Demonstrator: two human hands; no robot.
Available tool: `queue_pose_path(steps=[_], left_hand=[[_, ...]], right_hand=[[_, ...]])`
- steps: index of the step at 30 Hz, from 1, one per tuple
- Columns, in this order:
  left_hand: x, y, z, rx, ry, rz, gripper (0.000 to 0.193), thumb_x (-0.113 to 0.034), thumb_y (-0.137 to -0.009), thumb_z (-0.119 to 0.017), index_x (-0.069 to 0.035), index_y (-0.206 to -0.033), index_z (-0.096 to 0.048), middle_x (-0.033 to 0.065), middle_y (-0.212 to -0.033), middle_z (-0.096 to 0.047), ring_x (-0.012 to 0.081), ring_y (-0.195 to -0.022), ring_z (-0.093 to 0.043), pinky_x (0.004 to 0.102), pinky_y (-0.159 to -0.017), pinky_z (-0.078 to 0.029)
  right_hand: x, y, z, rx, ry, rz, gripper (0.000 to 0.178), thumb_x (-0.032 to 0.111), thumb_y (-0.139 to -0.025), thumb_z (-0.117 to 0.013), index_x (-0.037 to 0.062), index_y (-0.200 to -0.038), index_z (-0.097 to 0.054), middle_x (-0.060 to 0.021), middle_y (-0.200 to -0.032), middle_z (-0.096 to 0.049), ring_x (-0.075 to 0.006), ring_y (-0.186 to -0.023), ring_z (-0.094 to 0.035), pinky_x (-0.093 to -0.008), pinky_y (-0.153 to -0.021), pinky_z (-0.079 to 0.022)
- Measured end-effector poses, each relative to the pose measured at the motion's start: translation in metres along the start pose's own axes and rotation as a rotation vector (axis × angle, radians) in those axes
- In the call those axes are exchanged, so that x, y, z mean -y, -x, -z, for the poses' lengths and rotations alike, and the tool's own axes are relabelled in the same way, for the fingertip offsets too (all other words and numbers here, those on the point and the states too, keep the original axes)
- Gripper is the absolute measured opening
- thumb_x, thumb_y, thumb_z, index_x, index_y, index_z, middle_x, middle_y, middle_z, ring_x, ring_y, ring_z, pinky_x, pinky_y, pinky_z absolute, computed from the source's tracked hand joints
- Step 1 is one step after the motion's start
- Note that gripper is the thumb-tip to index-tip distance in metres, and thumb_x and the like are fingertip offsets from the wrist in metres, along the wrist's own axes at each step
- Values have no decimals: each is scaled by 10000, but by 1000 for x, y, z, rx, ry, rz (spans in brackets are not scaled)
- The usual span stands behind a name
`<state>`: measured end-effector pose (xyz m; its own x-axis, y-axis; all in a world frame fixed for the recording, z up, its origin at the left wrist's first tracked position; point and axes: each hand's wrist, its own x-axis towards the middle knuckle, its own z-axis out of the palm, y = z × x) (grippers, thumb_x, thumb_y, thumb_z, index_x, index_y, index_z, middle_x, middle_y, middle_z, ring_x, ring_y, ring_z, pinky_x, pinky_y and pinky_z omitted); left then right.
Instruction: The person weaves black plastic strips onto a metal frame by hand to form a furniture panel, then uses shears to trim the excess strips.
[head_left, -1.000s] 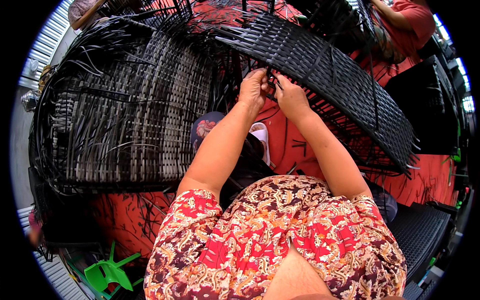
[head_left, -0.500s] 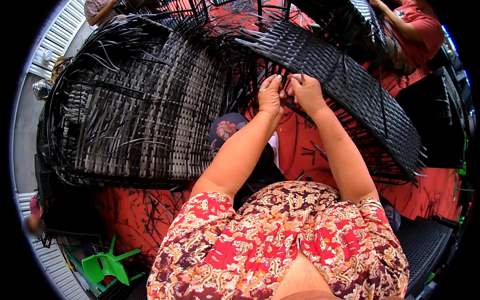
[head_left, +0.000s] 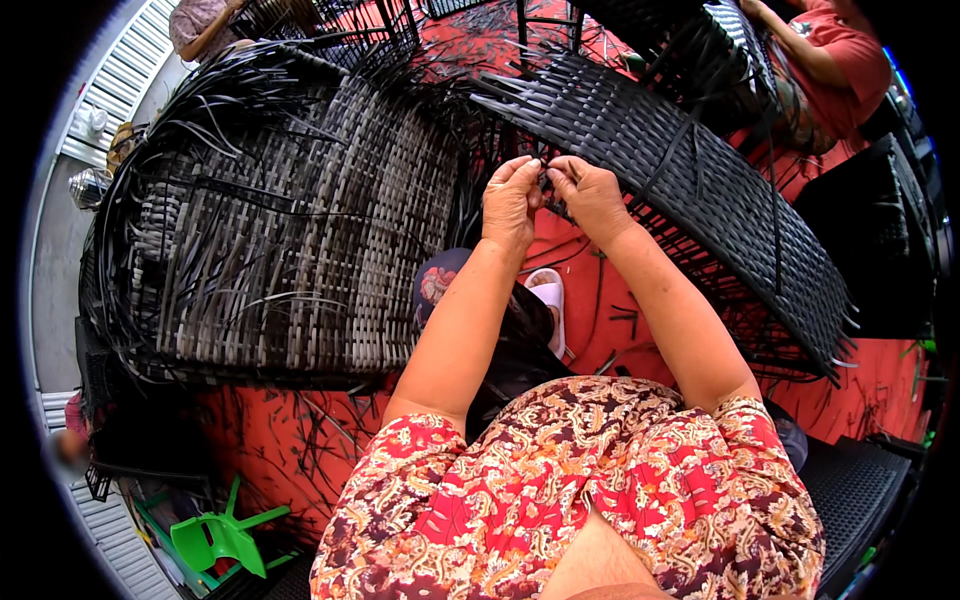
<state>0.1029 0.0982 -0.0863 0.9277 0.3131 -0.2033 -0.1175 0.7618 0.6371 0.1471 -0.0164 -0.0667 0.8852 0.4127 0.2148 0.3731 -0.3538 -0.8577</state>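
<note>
My left hand [head_left: 511, 203] and my right hand [head_left: 594, 200] meet in front of my chest, almost touching, both pinched closed. Between the fingertips shows a bit of black wicker strand [head_left: 544, 180], mostly hidden by the fingers. Just beyond and right of the hands slants a long black woven wicker panel [head_left: 680, 165], with loose strand ends at its far left tip and along its lower edge. On the left leans a large grey-and-black woven wicker piece [head_left: 290, 220], thick with loose black strands around its rim.
Scraps of strand litter the red floor [head_left: 600, 300]. My foot in a white sandal [head_left: 548, 300] rests below my hands. A green plastic chair [head_left: 222, 540] lies at lower left. Two people work at the far side, one in a red shirt [head_left: 850, 60]. Dark furniture stands at right.
Both hands have shifted slightly left and a little nearer, still pinched together. The view has tilted slightly, showing more of the sandal.
</note>
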Motion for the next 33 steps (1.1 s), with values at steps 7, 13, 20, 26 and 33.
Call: queue_pose_path(steps=[7, 13, 20, 26, 33], left_hand=[[-4, -52, 6, -69, -288, 12, 226, -138, -871, -529, -14, -1049, -591, 38, -822, -625, 95, -466, -527, 209, -398, -400], [3, -69, 15, 11, -405, 159, 141, -177, -874, -543, -59, -813, -588, 1, -630, -520, 82, -379, -393, 239, -333, -277], [-11, -66, 15, 34, -238, 387, 182, -263, -874, -585, -138, -745, -557, -46, -586, -467, 68, -397, -329, 220, -386, -230], [-14, -60, 16, 80, -86, 428, 175, -256, -859, -607, -134, -739, -572, -36, -583, -489, 60, -412, -322, 210, -405, -237], [-6, -60, 13, 29, 33, 408, 231, -252, -850, -607, -154, -661, -520, -50, -539, -451, 69, -380, -269, 223, -403, -217]], right_hand=[[-25, -19, -4, 34, 233, -89, 169, 132, -852, -530, -8, -763, -562, -77, -574, -581, -141, -423, -532, -284, -423, -436], [-17, -24, -9, -15, 626, 113, 231, 182, -837, -532, -21, -749, -599, -189, -572, -587, -277, -512, -615, -398, -516, -491], [-2, -28, -15, 76, 610, -60, 198, 169, -830, -557, -9, -757, -607, -249, -713, -600, -406, -726, -603, -455, -661, -484], [8, -31, -13, 122, 602, -180, 158, 126, -813, -528, -2, -830, -620, -244, -833, -623, -397, -826, -609, -450, -744, -492], [7, -32, -15, 126, 559, -188, 169, 141, -817, -527, -6, -817, -611, -246, -799, -618, -398, -802, -607, -456, -729, -484]])
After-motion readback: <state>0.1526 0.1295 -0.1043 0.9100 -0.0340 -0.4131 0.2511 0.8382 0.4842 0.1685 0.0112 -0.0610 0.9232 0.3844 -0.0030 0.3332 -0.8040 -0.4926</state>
